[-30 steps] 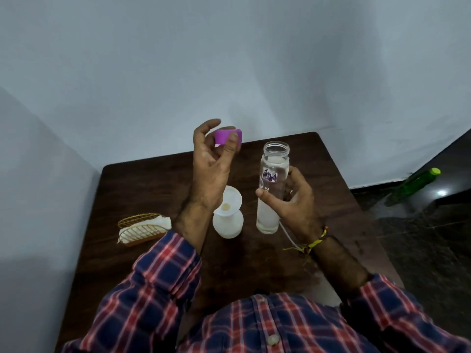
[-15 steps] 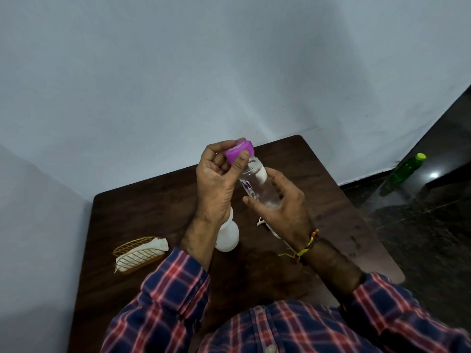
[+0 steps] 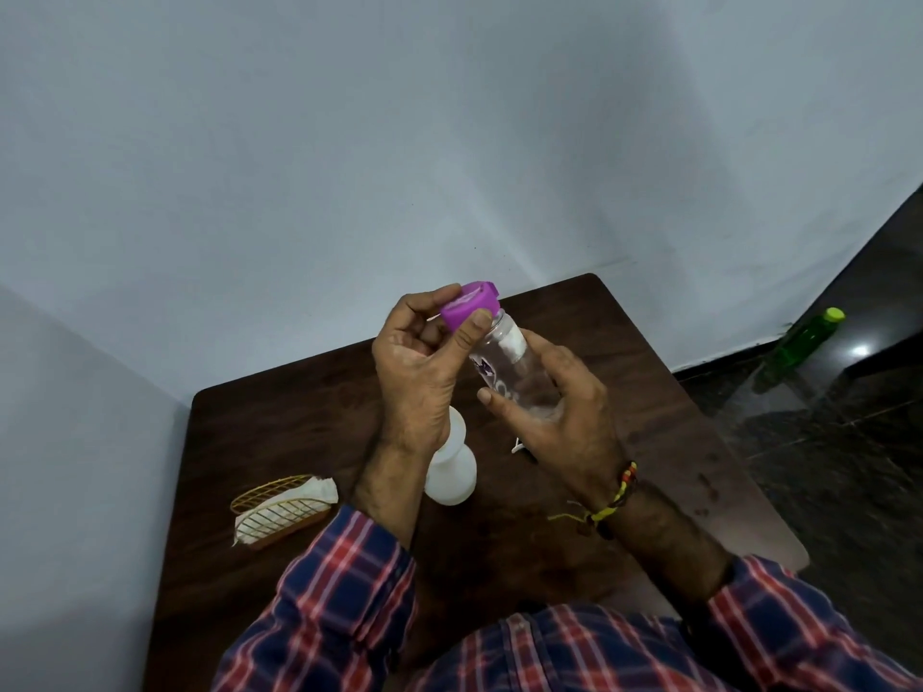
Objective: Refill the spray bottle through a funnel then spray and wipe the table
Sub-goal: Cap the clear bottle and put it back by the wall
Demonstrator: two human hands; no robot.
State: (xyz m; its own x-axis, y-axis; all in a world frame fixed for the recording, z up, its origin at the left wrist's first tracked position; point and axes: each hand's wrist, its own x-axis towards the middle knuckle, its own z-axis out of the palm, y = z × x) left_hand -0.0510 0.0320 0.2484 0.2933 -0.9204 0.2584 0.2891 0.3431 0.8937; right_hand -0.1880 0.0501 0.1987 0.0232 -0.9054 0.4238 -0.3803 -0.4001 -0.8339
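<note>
Both hands are up over the table (image 3: pixel 574 531), working one object: the clear bottle (image 3: pixel 504 362), held tilted, neck pointing up and away from the person. Right hand (image 3: pixel 559 422) is wrapped around the bottle's lower body, thumb across the front. Left hand (image 3: pixel 414 377) is pinched on the purple cap (image 3: pixel 469 304), which sits on the neck, thumb and fingers on its rim. I'd judge the cap is being screwed on or off; a single moment can't say which.

Handling: the bottle reads as thin, rigid clear plastic, light, with a smooth wall, so slippery if wet. Liquid level not readable at this tilt. Best hold is mid-body, as now, with the cap's rim taking the twist. Squeezing hard with the cap loose could slop the contents.

The white spray bottle (image 3: pixel 449 467) stands on the table directly below the left wrist, mostly hidden by it (funnel not visible from here, the hand covers the neck). Opaque white plastic, narrow waist, wide base: likely stable, and the waist is the natural grip.

Left of the spray bottle, a gold wire holder (image 3: pixel 279 506) with a white cloth (image 3: pixel 314 491) in it: soft, and presumably the wipe. Something small and white pokes out below the right hand; can't identify it.

Labels: a purple printed mark on the clear bottle and a white band near the neck, no text legible. Far right of the spray bottle, off the table, a green bottle (image 3: pixel 804 342) stands on the floor, no readable label.
</note>
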